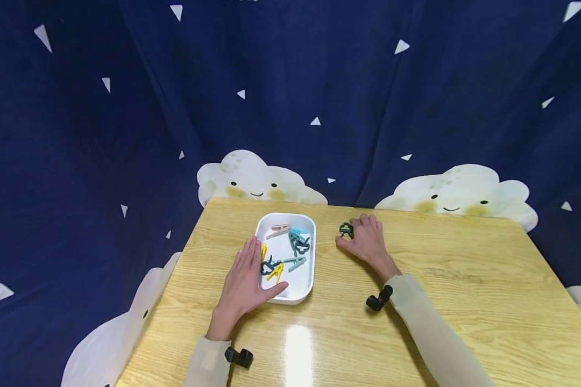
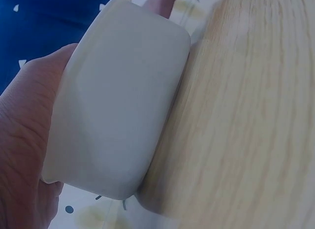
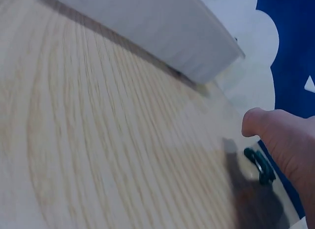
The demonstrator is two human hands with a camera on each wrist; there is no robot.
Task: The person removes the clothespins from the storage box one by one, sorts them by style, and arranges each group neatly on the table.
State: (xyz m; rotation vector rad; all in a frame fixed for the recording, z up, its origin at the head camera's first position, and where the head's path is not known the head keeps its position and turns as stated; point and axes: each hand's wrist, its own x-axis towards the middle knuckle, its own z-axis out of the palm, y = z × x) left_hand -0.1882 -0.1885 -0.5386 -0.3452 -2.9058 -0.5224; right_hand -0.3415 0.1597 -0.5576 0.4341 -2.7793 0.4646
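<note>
My left hand [image 1: 244, 279] lies along the left side of a white plastic tub [image 1: 311, 285], fingers straight over its rim and thumb spread across the near corner. In the left wrist view, the tub's wall [image 2: 118, 101] stands right against this hand. Inside the tub are several plastic clips, among them a yellow clip [image 1: 276, 273], a light blue clip [image 1: 297, 231] and a beige clip [image 1: 280, 229]. To the right, a dark green clip [image 1: 346, 230] sits on the table between the spread thumb and fingers of my right hand [image 1: 367, 242]. In the right wrist view, the thumb is above that clip [image 3: 261, 166].
The wooden table [image 1: 416, 252] carries the tub left of centre. Behind it hangs a dark blue curtain [image 1: 281, 70] with white triangles and smiling clouds. Each wrist wears a small black camera, such as the right wrist camera [image 1: 378, 299].
</note>
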